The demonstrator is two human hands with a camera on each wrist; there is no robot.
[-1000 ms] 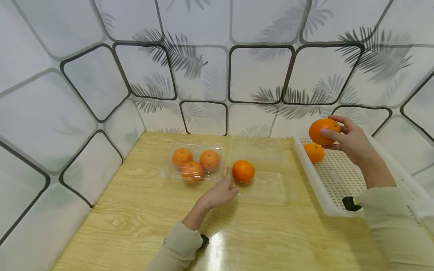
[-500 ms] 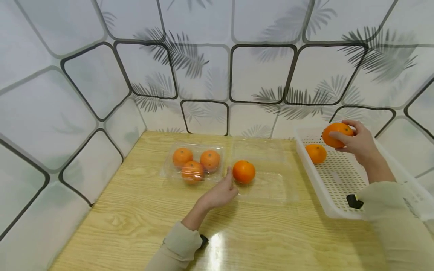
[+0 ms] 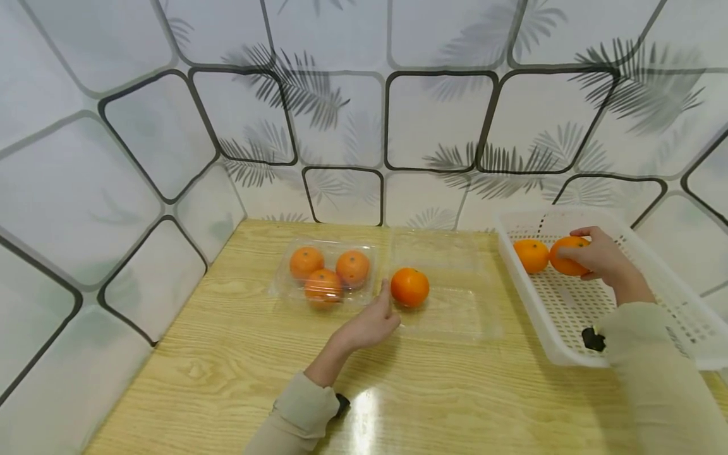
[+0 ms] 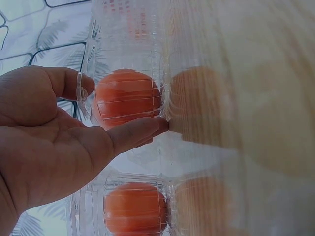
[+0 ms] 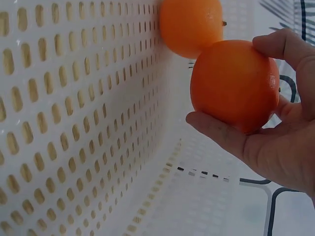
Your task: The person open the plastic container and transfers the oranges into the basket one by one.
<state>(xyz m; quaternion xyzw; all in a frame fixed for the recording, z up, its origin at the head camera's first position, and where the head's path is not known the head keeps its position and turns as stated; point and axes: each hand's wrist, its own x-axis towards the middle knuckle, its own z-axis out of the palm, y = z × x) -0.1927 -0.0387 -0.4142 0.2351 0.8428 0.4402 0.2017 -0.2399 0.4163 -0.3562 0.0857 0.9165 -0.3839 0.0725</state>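
In the right wrist view my right hand (image 5: 285, 128) grips a mandarin orange (image 5: 234, 86) between thumb and fingers. It is low inside the white perforated basket (image 3: 540, 316), right beside another mandarin orange (image 3: 531, 256) near the basket's left wall. My left hand (image 3: 370, 322) holds the near left corner of an open clear plastic box (image 3: 455, 309). Seen from the left wrist, one digit reaches behind the box's rim and another lies along its wall. A single mandarin orange (image 3: 409, 287) sits in that box, close to the left fingertips.
Left of the open box stands a second clear plastic box (image 3: 290, 294) with three mandarin oranges under its lid. Both boxes and the basket rest on a wood-grain table (image 3: 227, 379). A patterned wall covering (image 3: 341, 126) rises behind and at the left.
My right hand has moved right and then down into the basket with its mandarin orange, bringing it beside the other one. The left hand has stayed at the open box.
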